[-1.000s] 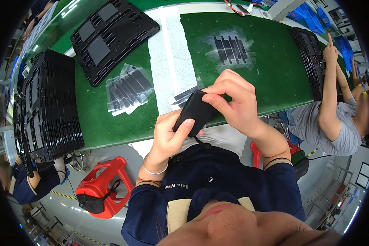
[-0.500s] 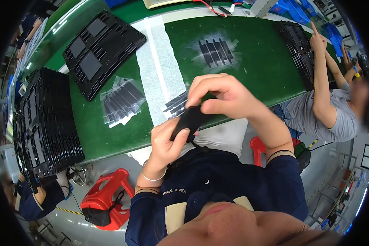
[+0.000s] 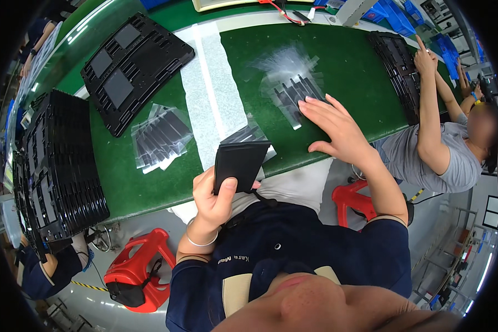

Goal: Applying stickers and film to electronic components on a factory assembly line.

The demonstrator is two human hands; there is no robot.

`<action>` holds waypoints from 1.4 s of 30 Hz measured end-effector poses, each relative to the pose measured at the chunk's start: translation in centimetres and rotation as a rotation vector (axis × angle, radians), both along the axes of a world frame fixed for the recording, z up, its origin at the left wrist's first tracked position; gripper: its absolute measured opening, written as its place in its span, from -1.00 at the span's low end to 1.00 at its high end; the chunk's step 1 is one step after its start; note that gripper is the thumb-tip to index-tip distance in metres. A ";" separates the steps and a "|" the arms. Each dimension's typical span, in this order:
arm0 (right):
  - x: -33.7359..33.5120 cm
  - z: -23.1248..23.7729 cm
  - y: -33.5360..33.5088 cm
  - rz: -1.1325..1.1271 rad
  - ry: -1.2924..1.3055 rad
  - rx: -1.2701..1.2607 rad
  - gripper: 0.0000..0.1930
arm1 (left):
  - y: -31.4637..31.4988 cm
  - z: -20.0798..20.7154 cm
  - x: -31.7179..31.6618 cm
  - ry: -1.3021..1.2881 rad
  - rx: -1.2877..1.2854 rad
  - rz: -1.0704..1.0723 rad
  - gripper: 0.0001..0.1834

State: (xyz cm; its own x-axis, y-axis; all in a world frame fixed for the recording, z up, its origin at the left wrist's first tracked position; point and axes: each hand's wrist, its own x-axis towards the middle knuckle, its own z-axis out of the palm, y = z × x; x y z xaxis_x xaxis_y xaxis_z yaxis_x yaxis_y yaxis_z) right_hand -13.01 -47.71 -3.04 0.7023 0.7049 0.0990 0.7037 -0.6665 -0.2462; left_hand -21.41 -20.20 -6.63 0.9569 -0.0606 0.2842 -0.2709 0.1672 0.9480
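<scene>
My left hand (image 3: 211, 200) grips a flat black rectangular piece, perhaps a stack of thin sheets (image 3: 241, 161), held upright at the bench's near edge with my thumb across its face. My right hand (image 3: 340, 131) is stretched out, holding nothing visible. Its fingertips reach the near end of a fanned pile of black strips on clear film (image 3: 300, 91); whether they press on it I cannot tell. Just behind the black piece lie more film-backed strips (image 3: 251, 130), partly covered by it. Another fan of such strips (image 3: 161, 135) rests on the left.
A large black slotted plastic panel (image 3: 135, 69) lies at the back left. Stacked black panels stand at the left (image 3: 66, 166) and right (image 3: 398, 74). A pale cloth strip (image 3: 209, 83) crosses the green bench (image 3: 149, 195). A co-worker (image 3: 437, 133) sits at the right; red stools (image 3: 141, 265) stand below.
My right hand has let go of the black piece and swung right to the far strips, now opened out. Those strips have slid toward me. My left hand has turned the piece upright.
</scene>
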 end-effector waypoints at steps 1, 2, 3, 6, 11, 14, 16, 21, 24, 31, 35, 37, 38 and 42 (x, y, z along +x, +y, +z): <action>0.1 -0.1 -0.4 0.016 0.011 0.040 -0.25 | -0.1 0.2 0.0 0.014 -0.012 0.006 -0.75; 0.5 0.0 -0.5 0.006 0.021 0.112 -0.27 | -0.2 0.4 -0.1 0.027 -0.024 0.013 -0.75; 1.3 0.2 -0.6 -0.005 0.031 0.183 -0.29 | -0.3 0.4 -0.1 0.027 -0.016 0.008 -0.75; 4.7 1.3 -0.8 -0.030 0.108 0.292 -0.26 | -0.1 0.4 0.1 0.006 0.045 -0.025 -0.73; 8.4 2.7 0.6 0.056 0.201 -0.080 -0.12 | 0.3 -0.1 0.2 -0.056 0.144 -0.063 -0.67; 8.8 3.3 1.5 0.081 0.225 -0.170 -0.15 | -0.2 0.3 -0.1 -0.042 0.078 -0.007 -0.78; 8.9 3.3 2.0 0.063 0.255 -0.185 -0.18 | -0.2 0.1 -0.3 -0.040 0.080 0.003 -0.77; 10.2 2.3 1.2 -0.193 0.432 0.185 -0.47 | 0.2 0.3 0.3 -0.114 0.151 -0.055 -0.80; 11.9 1.7 0.4 -0.362 0.408 0.455 -0.66 | 0.1 0.3 0.3 -0.159 0.144 -0.063 -0.86; 11.0 3.2 7.6 -0.220 0.664 0.805 -0.52 | 0.2 -0.2 0.3 -0.180 0.159 -0.086 -0.87; 8.6 2.9 13.4 -0.027 0.826 0.745 -0.44 | 0.5 0.2 0.4 -0.166 0.164 -0.082 -0.86; 8.1 1.9 15.8 0.028 0.946 0.818 -0.40 | 0.7 0.4 0.2 -0.109 0.119 -0.066 -0.84; 8.1 1.2 16.9 0.057 1.049 0.864 -0.39 | 0.8 0.5 0.0 -0.059 0.078 -0.052 -0.82; 8.6 -1.7 18.0 0.132 0.210 0.541 -0.54 | 0.4 0.3 -0.3 0.129 -0.193 -0.020 -0.71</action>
State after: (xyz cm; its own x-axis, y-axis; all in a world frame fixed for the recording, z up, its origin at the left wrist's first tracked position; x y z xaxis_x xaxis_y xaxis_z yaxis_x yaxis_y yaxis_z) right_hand -4.45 -29.69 -4.72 0.6555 0.6760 0.3368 0.6714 -0.3173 -0.6697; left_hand -21.72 -19.77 -6.36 0.9851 -0.0365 0.1680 -0.1446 0.3526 0.9245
